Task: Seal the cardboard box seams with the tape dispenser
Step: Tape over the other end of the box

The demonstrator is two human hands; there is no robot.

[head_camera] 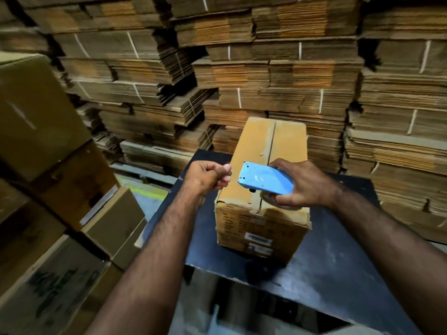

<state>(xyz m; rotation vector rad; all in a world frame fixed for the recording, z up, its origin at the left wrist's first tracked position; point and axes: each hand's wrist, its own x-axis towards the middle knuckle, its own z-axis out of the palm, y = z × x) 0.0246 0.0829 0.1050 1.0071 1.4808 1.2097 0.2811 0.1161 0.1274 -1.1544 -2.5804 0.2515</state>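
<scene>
A closed brown cardboard box (266, 146) stands on a dark table (326, 257), its top seam running away from me and printed labels on its near face. My right hand (302, 184) grips a blue tape dispenser (264, 178) above the box's near end, the toothed blade pointing left. Just left of the blade, my left hand (208, 176) has its fingers curled with thumb against forefinger; whether it pinches a clear tape end I cannot tell.
Tall stacks of flattened cardboard (242, 68) tied with white string fill the back and right. Made-up brown boxes (48, 165) are piled at the left, close to the table. A floor strip with a yellow line (147, 189) shows between them.
</scene>
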